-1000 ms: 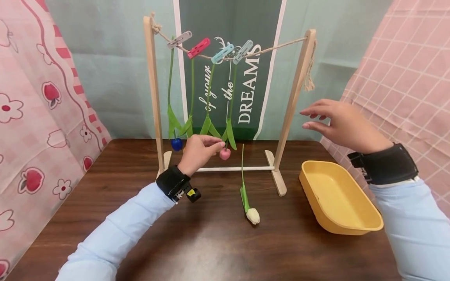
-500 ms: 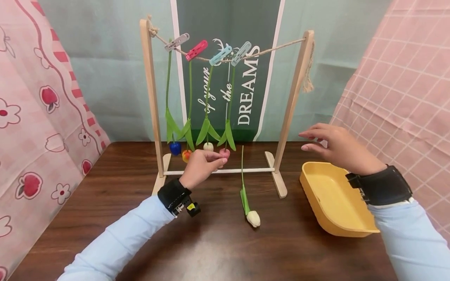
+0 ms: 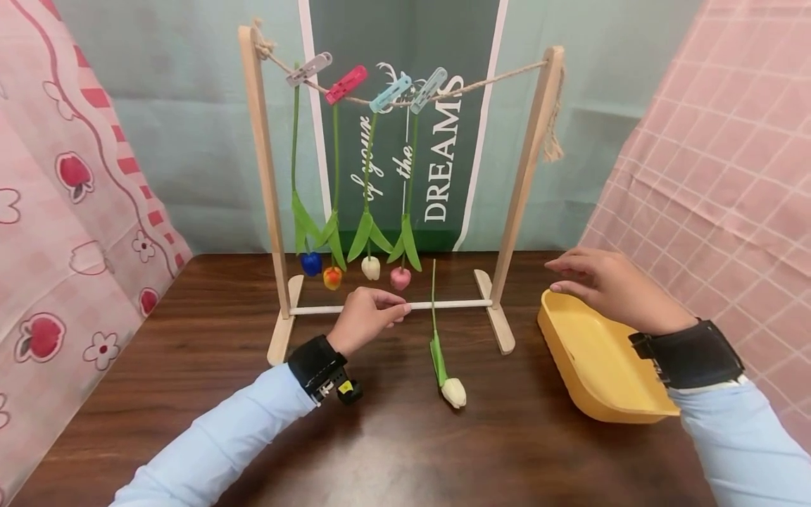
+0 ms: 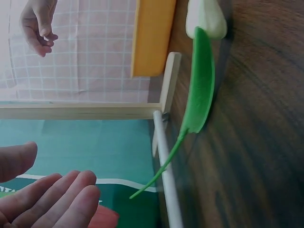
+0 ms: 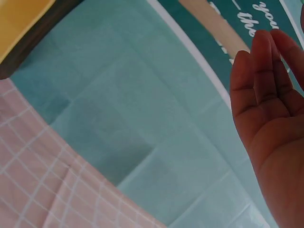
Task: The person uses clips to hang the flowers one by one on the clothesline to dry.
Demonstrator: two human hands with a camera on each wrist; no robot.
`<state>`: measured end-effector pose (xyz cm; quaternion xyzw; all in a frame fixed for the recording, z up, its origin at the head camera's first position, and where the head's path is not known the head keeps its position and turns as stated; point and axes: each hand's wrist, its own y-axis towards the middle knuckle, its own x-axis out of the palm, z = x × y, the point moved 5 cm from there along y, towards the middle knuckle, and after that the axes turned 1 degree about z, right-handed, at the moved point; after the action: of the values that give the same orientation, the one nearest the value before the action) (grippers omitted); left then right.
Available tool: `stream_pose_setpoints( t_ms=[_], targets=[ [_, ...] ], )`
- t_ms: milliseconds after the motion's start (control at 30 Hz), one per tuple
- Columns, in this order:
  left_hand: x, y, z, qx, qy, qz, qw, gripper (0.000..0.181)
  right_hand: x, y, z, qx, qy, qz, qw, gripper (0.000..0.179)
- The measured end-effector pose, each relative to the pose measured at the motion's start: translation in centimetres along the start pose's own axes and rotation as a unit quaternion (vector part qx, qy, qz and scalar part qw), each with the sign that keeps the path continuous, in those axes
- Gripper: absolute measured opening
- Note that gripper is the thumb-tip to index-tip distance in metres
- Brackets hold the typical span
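Note:
My left hand [image 3: 370, 317] is just below the hanging pink artificial tulip [image 3: 400, 278], in front of the rack's white bar [image 3: 453, 305]. In the left wrist view, its thumb and fingers stand apart and hold nothing. A white tulip [image 3: 453, 393] lies on the table to its right, its stem over the bar. Blue [image 3: 311, 264], orange [image 3: 332, 278] and white [image 3: 370, 268] tulips also hang head down from the rope, clipped by clothespins: grey, red [image 3: 346, 84], blue [image 3: 391, 93] and pale grey-blue [image 3: 429, 90]. My right hand [image 3: 614, 289] hovers, relaxed, over the yellow basket's far end.
The wooden rack's posts [image 3: 529, 176] rise on both sides, with the rope [image 3: 500, 81] strung between them. A yellow basket [image 3: 564, 359] stands at the right on the brown table [image 3: 405, 458]. Pink cloths [image 3: 709, 176] flank the table, and a green cloth hangs behind.
My left hand has come down and away from the pink tulip, which now hangs free with the other flowers uncovered. My right hand has lowered toward the basket.

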<state>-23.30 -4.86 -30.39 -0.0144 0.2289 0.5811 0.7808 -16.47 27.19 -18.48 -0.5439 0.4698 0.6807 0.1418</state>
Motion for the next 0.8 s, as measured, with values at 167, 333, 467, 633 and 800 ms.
stream_pose_setpoints(
  t_ms=[167,333,467,633,800],
  targets=[
    [1.1,0.0,-1.0,-0.025,-0.022,-0.018,0.9993,0.020,0.3,-1.3,1.3,0.039,0.001,-0.018,0.9991,0.032],
    [1.7,-0.5,-2.4,-0.043,-0.033,-0.029,0.9981,0.021,1.5,-2.5,3.3,0.080,-0.003,-0.062,0.9949,0.029],
    [1.4,-1.4,-3.2,-0.056,-0.023,-0.029,0.9978,0.020,3.1,-3.3,5.1,0.123,0.015,-0.133,0.9833,0.029],
    [1.4,-2.0,-3.9,-0.059,-0.022,-0.033,0.9975,0.020,5.3,-4.5,7.4,0.156,0.039,-0.206,0.9653,0.029],
    [1.9,-2.2,-4.1,-0.062,-0.031,-0.040,0.9968,0.021,7.4,-6.1,9.3,0.176,0.046,-0.278,0.9431,0.031]
  ],
)
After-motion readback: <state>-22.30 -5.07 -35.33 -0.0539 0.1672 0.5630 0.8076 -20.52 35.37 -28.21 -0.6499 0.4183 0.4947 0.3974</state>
